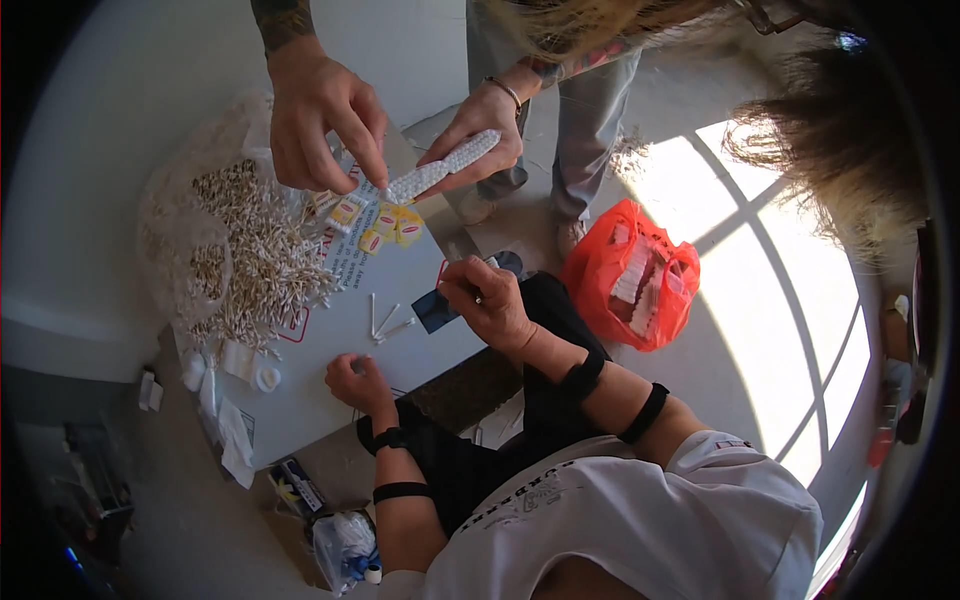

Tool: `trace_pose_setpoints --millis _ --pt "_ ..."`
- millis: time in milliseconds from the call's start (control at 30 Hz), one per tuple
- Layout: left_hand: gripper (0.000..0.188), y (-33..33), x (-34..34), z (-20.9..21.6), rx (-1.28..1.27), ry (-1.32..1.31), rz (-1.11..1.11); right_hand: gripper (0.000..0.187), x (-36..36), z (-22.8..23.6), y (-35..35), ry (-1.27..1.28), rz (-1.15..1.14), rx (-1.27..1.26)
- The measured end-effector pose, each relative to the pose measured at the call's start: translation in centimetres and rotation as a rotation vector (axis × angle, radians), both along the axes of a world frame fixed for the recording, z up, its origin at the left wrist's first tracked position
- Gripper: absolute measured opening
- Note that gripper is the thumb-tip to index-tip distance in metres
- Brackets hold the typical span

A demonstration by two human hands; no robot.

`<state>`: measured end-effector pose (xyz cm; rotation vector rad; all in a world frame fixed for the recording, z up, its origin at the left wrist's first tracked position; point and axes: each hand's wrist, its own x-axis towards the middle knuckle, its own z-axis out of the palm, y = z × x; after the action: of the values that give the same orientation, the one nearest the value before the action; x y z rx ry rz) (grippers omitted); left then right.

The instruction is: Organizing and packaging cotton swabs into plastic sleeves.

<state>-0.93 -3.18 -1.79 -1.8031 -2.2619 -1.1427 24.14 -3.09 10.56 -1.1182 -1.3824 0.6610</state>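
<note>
My left hand rests near the close edge of a grey board-like tabletop, its fingers curled in; whether anything is in them is hidden. My right hand is raised over the table's right edge, fingers pinched together; a tiny glint shows there, too small to name. Beside it lies a flat dark object, partly covered. A few loose cotton swabs lie between my hands. To the left spreads a large heap of cotton swabs, partly in a clear plastic bag.
Across the table a person's hands handle a white bumpy strip above small yellow-and-white packets. A red plastic bag with pale bundles stands on the floor to the right. White tape roll sits at left; a box is below.
</note>
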Motion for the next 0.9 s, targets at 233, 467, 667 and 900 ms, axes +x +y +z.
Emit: trace_pose_setpoints --millis 233,467,667,900 --pt "0.018 0.2 -0.5 -1.1 0.031 0.003 0.005 0.021 1.2 6.4 1.0 0.091 -0.068 0.177" --pt "0.018 0.2 -0.4 -0.9 0.035 0.006 -0.016 0.027 0.5 7.0 1.6 -0.042 -0.069 0.276" --pt "0.018 0.1 -0.3 -0.7 0.019 -0.014 -0.007 0.033 -0.3 7.6 1.6 -0.080 -0.126 0.317" --pt "0.015 -0.1 -0.3 -0.4 0.076 -0.139 0.006 0.027 0.4 8.4 1.4 -0.008 -0.143 0.230"
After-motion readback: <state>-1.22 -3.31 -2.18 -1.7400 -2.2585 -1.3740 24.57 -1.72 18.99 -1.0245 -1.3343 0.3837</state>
